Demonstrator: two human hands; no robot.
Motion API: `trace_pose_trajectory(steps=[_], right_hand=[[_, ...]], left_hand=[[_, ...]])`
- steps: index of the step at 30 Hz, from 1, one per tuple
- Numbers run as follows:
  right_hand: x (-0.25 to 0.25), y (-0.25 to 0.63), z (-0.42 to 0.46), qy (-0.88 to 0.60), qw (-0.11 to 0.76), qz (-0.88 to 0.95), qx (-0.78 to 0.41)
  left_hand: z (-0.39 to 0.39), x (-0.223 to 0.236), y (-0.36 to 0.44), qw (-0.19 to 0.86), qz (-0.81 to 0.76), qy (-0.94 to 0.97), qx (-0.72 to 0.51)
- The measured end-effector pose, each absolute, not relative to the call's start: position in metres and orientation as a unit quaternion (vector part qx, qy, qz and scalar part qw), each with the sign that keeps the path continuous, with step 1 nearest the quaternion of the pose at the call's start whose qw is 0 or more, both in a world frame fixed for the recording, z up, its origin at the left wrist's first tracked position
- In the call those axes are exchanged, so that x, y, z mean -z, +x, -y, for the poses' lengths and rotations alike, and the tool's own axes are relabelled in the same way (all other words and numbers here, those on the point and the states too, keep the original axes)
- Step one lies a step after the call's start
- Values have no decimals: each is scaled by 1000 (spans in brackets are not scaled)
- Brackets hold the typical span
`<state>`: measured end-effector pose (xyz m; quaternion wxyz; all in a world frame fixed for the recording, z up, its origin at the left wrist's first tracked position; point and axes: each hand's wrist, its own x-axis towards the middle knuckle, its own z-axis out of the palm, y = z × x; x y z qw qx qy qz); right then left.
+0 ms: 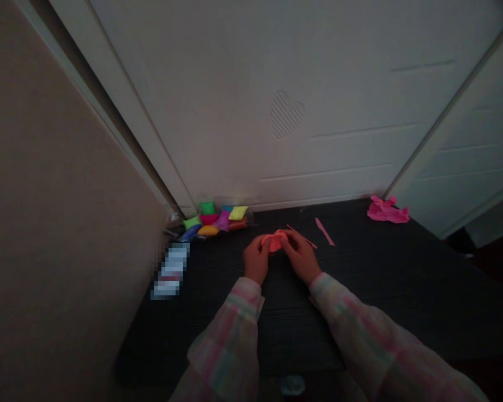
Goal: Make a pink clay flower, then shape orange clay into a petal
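Observation:
A flattened piece of bright pinkish-orange modelling clay (275, 242) is held between both hands above the dark table. My left hand (256, 258) grips its left side, thumb on the near face. On the other side my right hand (302, 256) pinches the clay with thumb and fingers. Just beyond the right hand lies a thin pink stick tool (310, 242), partly hidden by that hand. Farther right rests a pink plastic modelling knife (324, 231).
Small colourful clay packets (209, 220) in clear plastic lie at the back left. A blurred-out pale phone-like rectangle (171, 271) is near the left edge. Crumpled pink material (388, 210) sits at the back right of the black table (381, 279). A white panelled door (235, 111) stands behind.

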<state>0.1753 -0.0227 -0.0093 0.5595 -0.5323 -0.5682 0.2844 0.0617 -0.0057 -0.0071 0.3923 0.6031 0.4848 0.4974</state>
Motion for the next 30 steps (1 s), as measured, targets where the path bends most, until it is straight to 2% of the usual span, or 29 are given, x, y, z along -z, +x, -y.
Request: trace_pose_trajectory(steps=[5,10,19,30], right_hand=[[9,173,24,-518,545,575,-324],[8,174,24,-523,545,575,-313],[10,175,22,-543,532,590,-273],[8,172,26,-534,509,613,-282]], left_hand=[[6,7,59,353,-525,608,-480],[5,6,60,331,-551,601,-476],[5,4,61,429,-462,593,-501],[0,8,59,416,-519,547,-508]])
